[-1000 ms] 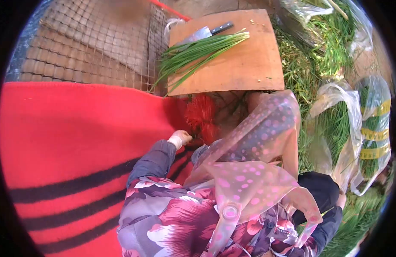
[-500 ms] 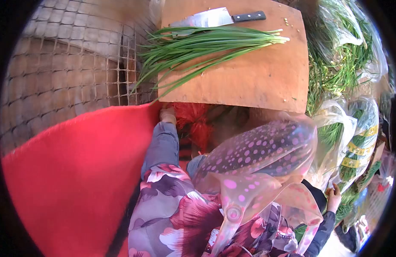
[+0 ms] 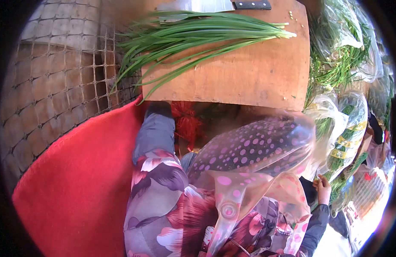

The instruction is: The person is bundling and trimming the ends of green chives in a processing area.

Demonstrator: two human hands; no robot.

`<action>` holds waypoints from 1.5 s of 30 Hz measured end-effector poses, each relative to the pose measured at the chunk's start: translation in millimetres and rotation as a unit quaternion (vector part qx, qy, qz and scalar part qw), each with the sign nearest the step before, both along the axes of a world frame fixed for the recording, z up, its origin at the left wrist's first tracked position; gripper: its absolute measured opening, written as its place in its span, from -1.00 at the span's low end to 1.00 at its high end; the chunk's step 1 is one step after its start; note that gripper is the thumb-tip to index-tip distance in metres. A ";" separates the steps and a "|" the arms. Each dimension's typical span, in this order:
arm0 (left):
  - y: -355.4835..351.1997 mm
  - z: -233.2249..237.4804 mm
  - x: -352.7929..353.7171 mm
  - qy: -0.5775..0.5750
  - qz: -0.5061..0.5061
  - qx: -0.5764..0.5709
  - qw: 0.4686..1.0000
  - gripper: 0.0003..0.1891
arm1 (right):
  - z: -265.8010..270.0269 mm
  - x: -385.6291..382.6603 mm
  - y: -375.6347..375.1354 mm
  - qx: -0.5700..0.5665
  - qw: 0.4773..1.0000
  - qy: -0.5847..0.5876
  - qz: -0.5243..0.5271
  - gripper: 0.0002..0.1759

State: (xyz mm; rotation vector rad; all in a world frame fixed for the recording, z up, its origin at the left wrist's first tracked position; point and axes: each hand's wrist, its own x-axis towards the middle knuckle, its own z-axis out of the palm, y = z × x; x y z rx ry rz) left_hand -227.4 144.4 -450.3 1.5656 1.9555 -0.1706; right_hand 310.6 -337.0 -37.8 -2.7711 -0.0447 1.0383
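Note:
My right hand (image 3: 323, 189) is out at the right, beside plastic bags of greens (image 3: 348, 132). Its fingers are curled together; a tiny pale bit shows at the tips, too small to name. My left arm, in a floral sleeve with a grey-blue cuff (image 3: 154, 132), reaches to the near left corner of the wooden board (image 3: 245, 81). The left hand itself is hidden under the board's edge, near a bundle of red string (image 3: 187, 124). On the board lies a bunch of garlic chives (image 3: 206, 36), white ends to the right. Behind it is a kitchen knife (image 3: 251, 5) with a black handle.
A clear apron with pink dots (image 3: 253, 145) covers my lap. Red cloth (image 3: 73, 184) spreads at the left, with a plastic mesh (image 3: 52, 85) beyond it. Loose greens (image 3: 339, 68) and more bags line the right side. Small scraps dot the board.
My left hand has gone from sight beneath the board as that arm reached farther forward. The view has shifted, cutting off the knife's top. The right hand stays curled by the bags.

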 end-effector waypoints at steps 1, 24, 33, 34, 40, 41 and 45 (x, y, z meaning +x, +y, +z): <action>-3.5 8.7 2.0 0.014 -0.037 0.009 0.999 -0.77 | -2.3 1.2 -4.9 0.003 1.000 -0.003 0.008 -0.68; -79.4 309.2 38.4 -0.258 -0.140 0.112 0.949 -0.84 | 26.1 -5.2 216.4 0.364 0.819 -0.208 0.391 -0.69; -50.9 455.6 83.0 -0.254 -0.318 0.225 0.885 -0.86 | -94.9 -104.8 496.4 0.252 0.607 -0.381 0.650 -0.59; -48.3 458.8 86.0 -0.265 -0.320 0.213 0.884 -0.86 | -109.4 -108.3 502.9 0.254 0.594 -0.423 0.635 -0.61; -23.7 422.1 134.0 -0.284 -0.411 0.076 0.863 -0.83 | -96.8 -110.3 503.6 0.128 0.712 -0.205 0.659 -0.79; -17.5 414.1 152.1 -0.305 -0.437 0.060 0.844 -0.84 | -104.8 -103.2 499.4 0.173 0.724 -0.172 0.645 -0.87; 22.0 356.1 227.1 -0.295 -0.502 0.072 0.810 -0.85 | -81.5 -56.0 472.1 0.299 0.732 -0.142 0.596 -0.78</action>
